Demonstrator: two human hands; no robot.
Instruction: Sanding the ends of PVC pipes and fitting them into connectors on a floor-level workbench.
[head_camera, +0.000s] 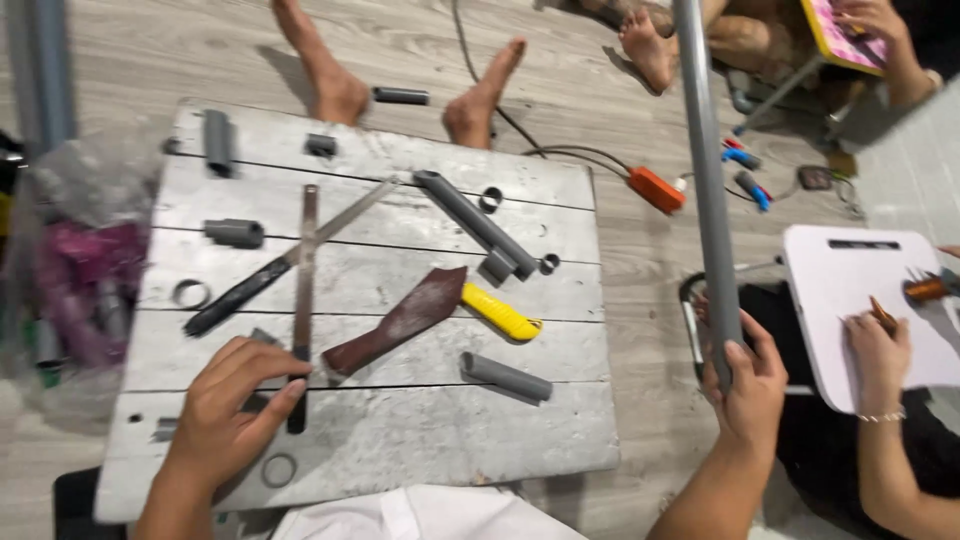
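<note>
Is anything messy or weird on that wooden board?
Yes. Short grey pipe pieces and cut rings lie scattered at all angles across the worn board. A rusty-looking blade with a yellow handle lies askew in the middle. The left hand rests on a thin metal strip, while the right hand grips a long grey pipe.

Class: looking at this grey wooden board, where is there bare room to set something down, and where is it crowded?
Bare: the near right corner of the board, below the short grey pipe. Crowded: the middle, around the knife and long pipe.
</note>
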